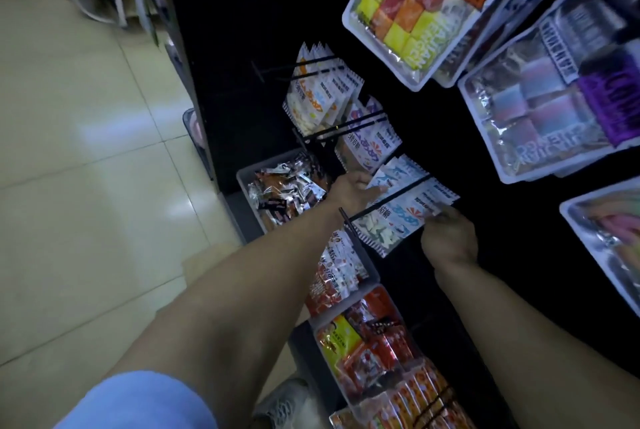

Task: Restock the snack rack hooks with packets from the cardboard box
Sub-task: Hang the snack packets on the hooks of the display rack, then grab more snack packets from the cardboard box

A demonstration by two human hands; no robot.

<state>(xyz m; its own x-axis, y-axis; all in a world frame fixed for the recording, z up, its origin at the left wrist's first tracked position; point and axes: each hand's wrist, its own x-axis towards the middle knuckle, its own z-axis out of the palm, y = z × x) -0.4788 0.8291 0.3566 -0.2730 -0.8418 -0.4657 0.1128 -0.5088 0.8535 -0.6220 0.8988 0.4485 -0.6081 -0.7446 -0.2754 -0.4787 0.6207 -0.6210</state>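
A white and blue snack packet (405, 214) hangs on a black rack hook (388, 200) low on the dark rack. My left hand (353, 188) grips the packets at the hook's left side, by the packet behind (398, 169). My right hand (450, 234) pinches the front packet's right edge from below. Two more hooks to the upper left carry similar white packets with orange print (322, 92) and with blue print (367, 137). The cardboard box shows only as a brown flap (204, 262) under my left forearm.
Grey bins of small wrapped snacks (287, 193) and red-orange packets (367, 349) stand along the rack's foot. Large trays of coloured candy (426, 9) and a purple-labelled tray (554, 106) hang at the upper right. Pale tiled floor (86, 169) lies left. A grey shoe (280, 404) is below.
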